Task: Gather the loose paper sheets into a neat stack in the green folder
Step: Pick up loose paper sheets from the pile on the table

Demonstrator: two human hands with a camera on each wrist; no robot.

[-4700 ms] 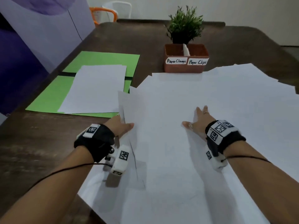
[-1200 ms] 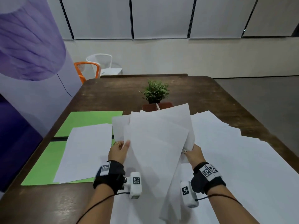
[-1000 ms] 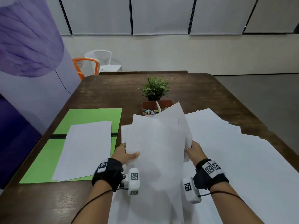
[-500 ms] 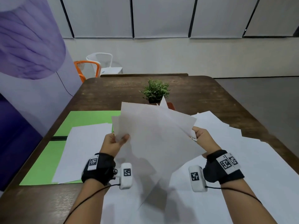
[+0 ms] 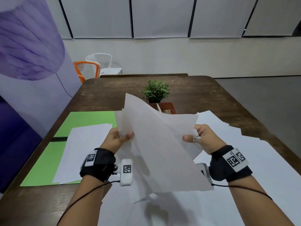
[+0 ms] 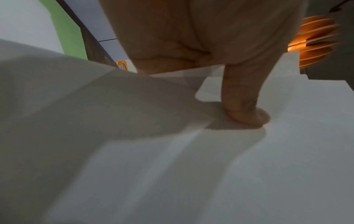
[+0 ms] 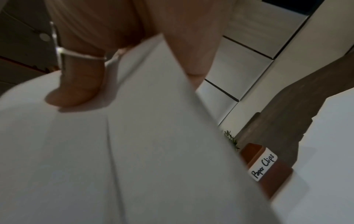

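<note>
I hold a loose bunch of white paper sheets (image 5: 159, 144) in the air above the table, their corners fanned at different angles. My left hand (image 5: 119, 139) pinches the bunch's left edge, its thumb on top (image 6: 247, 109). My right hand (image 5: 197, 138), with a ring on the thumb, pinches the right edge (image 7: 76, 89). The open green folder (image 5: 88, 119) lies flat at the table's left with a stack of white sheets (image 5: 81, 152) on it. More loose sheets (image 5: 260, 168) cover the table under and to the right of my hands.
A small potted plant (image 5: 155, 91) and a brown box (image 5: 166, 107) labelled "Paper Clips" (image 7: 263, 166) stand behind the held sheets. The dark wooden table (image 5: 195, 92) runs away from me. A purple panel (image 5: 29, 79) borders the left; orange and white chairs (image 5: 96, 66) stand beyond.
Both hands lifted several sheets off the table and hold them raised. Over the last second the bunch has tilted and fanned, and my right hand has moved out to the right.
</note>
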